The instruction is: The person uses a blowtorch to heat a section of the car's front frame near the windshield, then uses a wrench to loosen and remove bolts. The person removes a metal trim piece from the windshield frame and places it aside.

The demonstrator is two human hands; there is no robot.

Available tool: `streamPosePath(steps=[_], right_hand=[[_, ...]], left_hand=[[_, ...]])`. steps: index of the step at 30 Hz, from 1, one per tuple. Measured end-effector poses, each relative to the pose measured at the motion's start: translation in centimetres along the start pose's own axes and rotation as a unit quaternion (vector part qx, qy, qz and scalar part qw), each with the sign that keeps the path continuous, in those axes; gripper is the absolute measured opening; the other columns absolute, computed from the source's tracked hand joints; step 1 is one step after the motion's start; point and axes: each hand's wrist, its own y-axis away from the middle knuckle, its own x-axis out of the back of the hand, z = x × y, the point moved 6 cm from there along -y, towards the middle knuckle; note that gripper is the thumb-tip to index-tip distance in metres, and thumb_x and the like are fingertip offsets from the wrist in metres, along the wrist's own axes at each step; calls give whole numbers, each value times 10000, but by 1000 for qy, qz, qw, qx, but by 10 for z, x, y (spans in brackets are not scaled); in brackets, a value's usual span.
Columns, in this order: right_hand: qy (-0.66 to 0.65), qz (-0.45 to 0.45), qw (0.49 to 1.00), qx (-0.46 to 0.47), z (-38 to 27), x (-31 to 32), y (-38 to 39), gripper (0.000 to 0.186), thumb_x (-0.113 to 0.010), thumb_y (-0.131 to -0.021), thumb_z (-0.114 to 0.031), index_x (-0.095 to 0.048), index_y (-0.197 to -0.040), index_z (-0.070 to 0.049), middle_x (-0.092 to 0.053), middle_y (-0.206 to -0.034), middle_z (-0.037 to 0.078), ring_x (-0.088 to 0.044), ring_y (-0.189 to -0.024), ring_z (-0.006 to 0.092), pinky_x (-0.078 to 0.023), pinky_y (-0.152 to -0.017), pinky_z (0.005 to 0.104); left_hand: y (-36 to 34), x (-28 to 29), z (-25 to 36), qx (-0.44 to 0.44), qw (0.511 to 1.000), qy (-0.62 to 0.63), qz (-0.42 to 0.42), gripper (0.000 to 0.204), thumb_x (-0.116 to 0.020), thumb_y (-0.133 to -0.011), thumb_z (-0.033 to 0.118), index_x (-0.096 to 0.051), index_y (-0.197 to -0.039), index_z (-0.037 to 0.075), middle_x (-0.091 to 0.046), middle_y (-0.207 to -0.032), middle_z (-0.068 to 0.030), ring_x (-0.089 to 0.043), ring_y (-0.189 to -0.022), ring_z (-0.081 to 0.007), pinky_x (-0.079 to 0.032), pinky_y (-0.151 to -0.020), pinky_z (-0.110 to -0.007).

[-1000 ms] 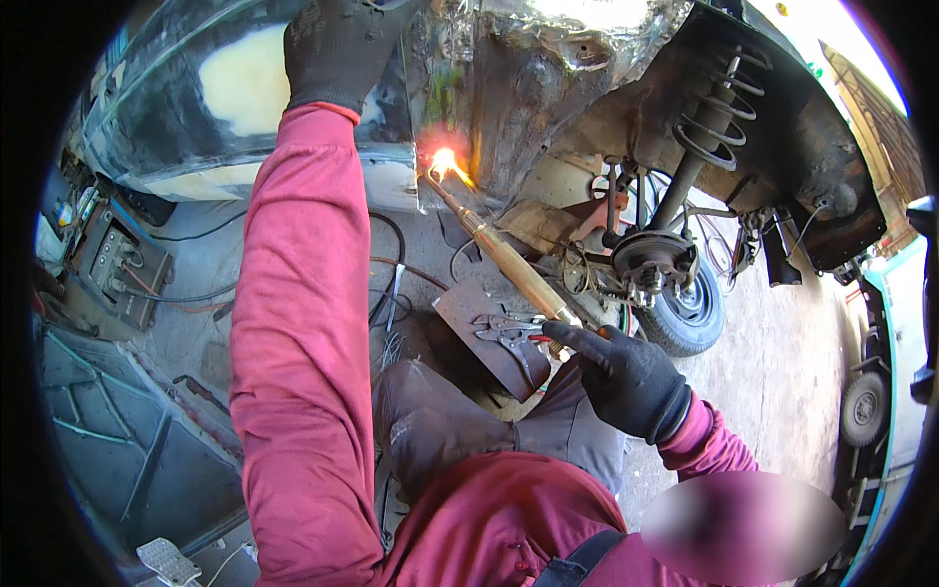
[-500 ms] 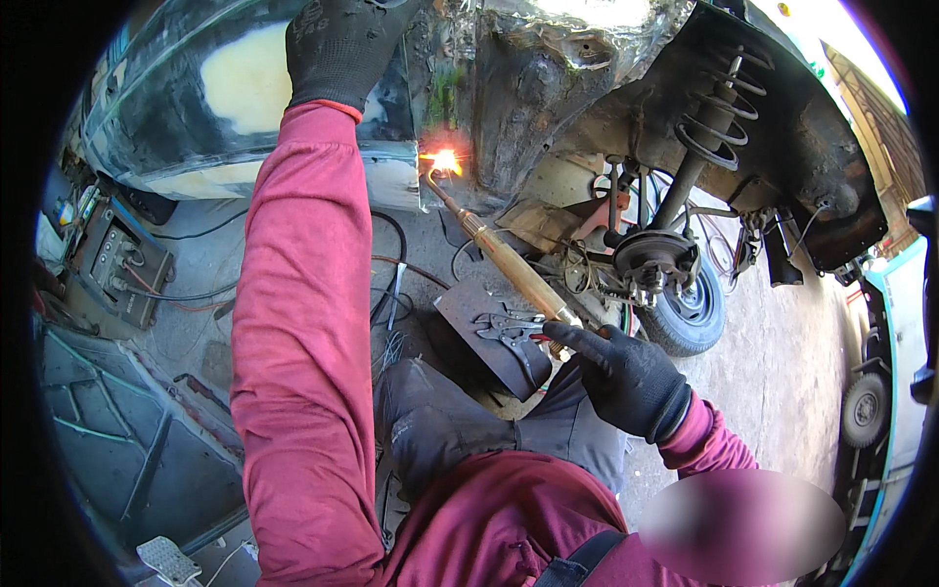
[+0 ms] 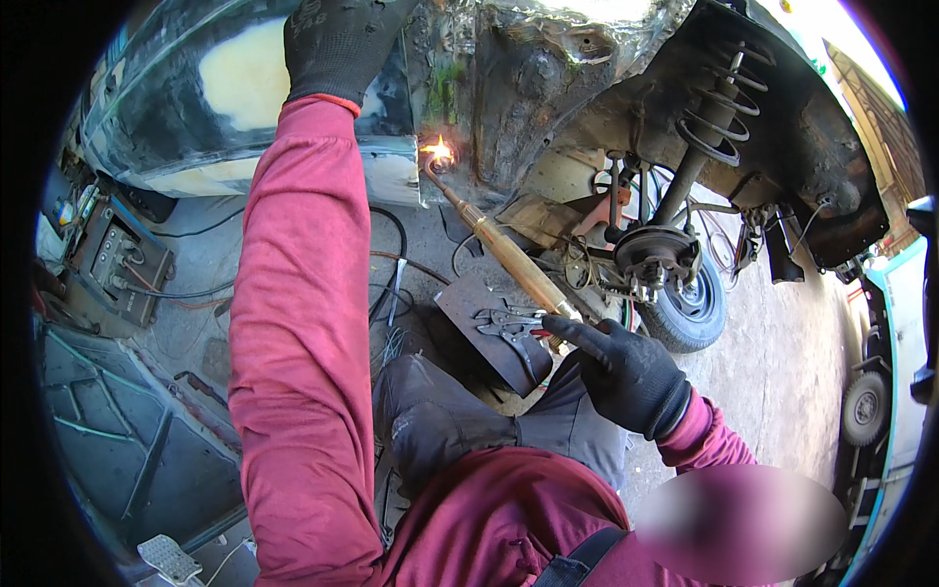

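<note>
My right hand (image 3: pixel 616 372) in a dark glove holds a brass torch (image 3: pixel 509 256), index finger stretched along its rear part. The torch's bent tip meets rusty bare metal (image 3: pixel 460 108) on the car body, where a small flame (image 3: pixel 440 150) glows bright. My gloved left hand (image 3: pixel 342 49) rests high on the patched body panel (image 3: pixel 240 73); its fingers reach past the top edge and are hidden. Below the torch, locking pliers (image 3: pixel 509 333) lie on a dark metal piece (image 3: pixel 465 328) by my knees.
Exposed strut with coil spring (image 3: pixel 714 132) and brake hub (image 3: pixel 650 256) hang at right, above a loose wheel (image 3: pixel 690 313). A machine with cables (image 3: pixel 122 264) stands at left, above a metal panel (image 3: pixel 117 430). Hoses cross the floor. Another vehicle's wheel (image 3: pixel 866 406) shows far right.
The torch and my right hand have shifted slightly upward. My left arm has moved up a little. The glow at the tip looks smaller than earlier.
</note>
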Motion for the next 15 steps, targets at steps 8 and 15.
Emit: streamPosePath(steps=[8, 15], right_hand=[[19, -9, 1000, 7, 6, -5, -2, 657, -626, -910, -33, -567, -1527, -251, -655, -940, 183, -693, -789, 370, -573, -727, 463], [21, -19, 1000, 1, 5, -5, -2, 662, -629, -901, -30, -570, -1525, -244, -661, -923, 170, -700, -799, 365, -581, -732, 457]], left_hand=[[1, 2, 3, 10, 1000, -1, -11, 834, -788, -890, 379, -458, -1565, 17, -784, -995, -154, -764, -912, -357, -597, -831, -460], [2, 4, 5, 8, 1000, 28, -3, 831, -784, -892, 382, -457, -1567, 24, -785, -1013, -161, -768, -929, -352, -599, -842, -455]])
